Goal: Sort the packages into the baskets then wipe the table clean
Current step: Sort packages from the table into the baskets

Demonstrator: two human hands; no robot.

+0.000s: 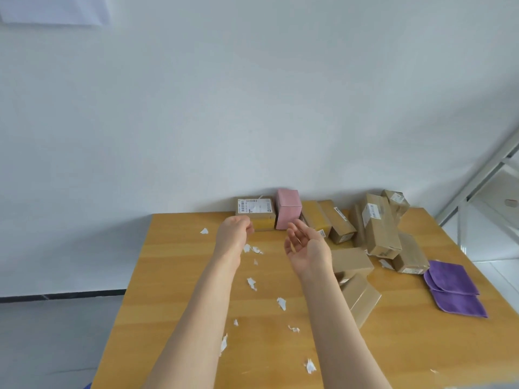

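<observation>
Both my arms reach over a wooden table. My left hand hovers with fingers curled, just in front of a labelled cardboard package by the wall; it holds nothing that I can see. My right hand is palm-up with relaxed fingers, in front of a pink box. Several brown cardboard packages lie piled at the back right, and two more sit beside my right forearm. Torn white paper scraps litter the table's middle. A folded purple cloth lies at the right.
A white wall stands right behind the table. A metal shelf frame stands to the right of the table. Grey floor lies off the left edge. No baskets are in view.
</observation>
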